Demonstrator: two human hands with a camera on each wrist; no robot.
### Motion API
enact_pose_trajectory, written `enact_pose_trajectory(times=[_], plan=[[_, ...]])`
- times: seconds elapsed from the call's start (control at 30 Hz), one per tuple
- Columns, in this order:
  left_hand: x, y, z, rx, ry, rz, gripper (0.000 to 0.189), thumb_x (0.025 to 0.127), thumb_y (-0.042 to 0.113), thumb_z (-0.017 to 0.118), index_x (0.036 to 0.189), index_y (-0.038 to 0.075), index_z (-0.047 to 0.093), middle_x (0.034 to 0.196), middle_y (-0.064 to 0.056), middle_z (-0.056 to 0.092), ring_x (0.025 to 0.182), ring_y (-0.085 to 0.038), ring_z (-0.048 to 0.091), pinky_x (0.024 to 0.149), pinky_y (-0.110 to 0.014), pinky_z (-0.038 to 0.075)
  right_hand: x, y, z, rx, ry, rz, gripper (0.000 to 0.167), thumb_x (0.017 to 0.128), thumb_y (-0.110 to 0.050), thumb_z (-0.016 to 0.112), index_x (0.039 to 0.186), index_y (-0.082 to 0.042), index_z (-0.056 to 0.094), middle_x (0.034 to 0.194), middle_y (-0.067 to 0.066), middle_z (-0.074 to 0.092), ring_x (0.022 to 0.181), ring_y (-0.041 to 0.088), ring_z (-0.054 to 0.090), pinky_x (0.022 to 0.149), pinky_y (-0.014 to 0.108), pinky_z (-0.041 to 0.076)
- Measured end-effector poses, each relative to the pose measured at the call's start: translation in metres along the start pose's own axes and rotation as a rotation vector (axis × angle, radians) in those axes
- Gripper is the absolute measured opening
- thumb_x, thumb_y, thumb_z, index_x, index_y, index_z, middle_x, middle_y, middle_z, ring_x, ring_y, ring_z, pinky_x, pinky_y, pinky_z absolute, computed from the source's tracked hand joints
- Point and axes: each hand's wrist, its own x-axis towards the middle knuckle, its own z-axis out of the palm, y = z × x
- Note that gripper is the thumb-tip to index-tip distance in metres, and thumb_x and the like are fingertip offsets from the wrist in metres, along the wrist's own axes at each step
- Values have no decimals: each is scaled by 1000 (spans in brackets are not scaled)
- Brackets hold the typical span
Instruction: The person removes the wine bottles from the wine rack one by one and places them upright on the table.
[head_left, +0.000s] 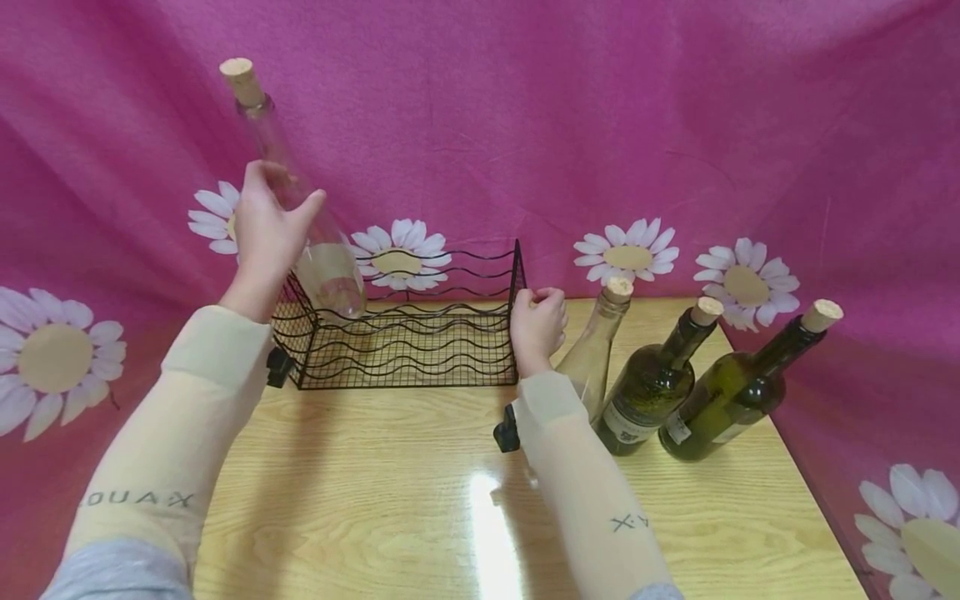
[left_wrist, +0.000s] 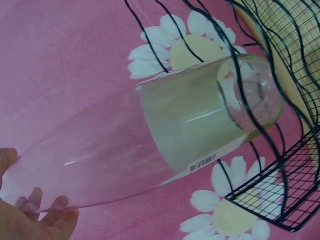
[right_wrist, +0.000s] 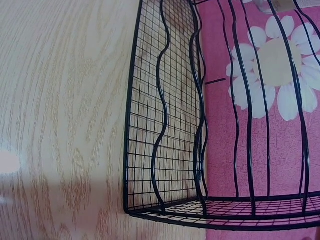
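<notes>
My left hand (head_left: pixel 273 221) grips a clear glass bottle (head_left: pixel 330 271) around its upper body, below the corked neck. The bottle leans, cork (head_left: pixel 240 75) up and to the left, its base at the left end of a black wire rack (head_left: pixel 408 387). In the left wrist view a pale label with a barcode (left_wrist: pixel 202 162) shows on the bottle, and the rack's wavy wires cross in front of its base. At the rack's right end, my right hand (head_left: pixel 538 325) holds the side frame with curled fingers. That hand is out of sight in the right wrist view.
Right of the rack stand a clear corked bottle (head_left: pixel 592 350), a dark green labelled bottle (head_left: pixel 648 387) and another green bottle (head_left: pixel 727 400). They are on a wooden table (head_left: pixel 382 475). Behind hangs a pink cloth (head_left: pixel 465 125) with daisies.
</notes>
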Motion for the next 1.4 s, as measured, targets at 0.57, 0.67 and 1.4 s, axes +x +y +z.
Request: enact_pose_trajectory(times=[0.57, 0.67, 1.4], plan=[[-10, 35, -15, -25, -9, 93, 44, 81, 28, 63, 114, 4, 46, 101, -4, 51, 86, -15, 47, 74, -22, 37, -1, 0, -1, -10, 13, -13, 18, 80, -27, 43, 90, -12, 46, 96, 5, 49, 99, 26, 43, 83, 44, 30], [-12, 42, -18, -36, -19, 102, 44, 81, 28, 63, 114, 4, 46, 101, -2, 51, 87, -14, 48, 75, -22, 38, -1, 0, 0, -10, 15, -19, 19, 80, -28, 44, 90, -12, 46, 95, 4, 49, 98, 26, 43, 83, 44, 30], [-24, 61, -30, -2, -85, 126, 45, 82, 29, 63, 116, 5, 46, 105, -4, 54, 89, -16, 52, 77, -27, 43, 3, -2, 0, -31, 10, -5, 18, 81, -27, 43, 91, -12, 46, 95, 5, 49, 101, 26, 42, 83, 45, 29]])
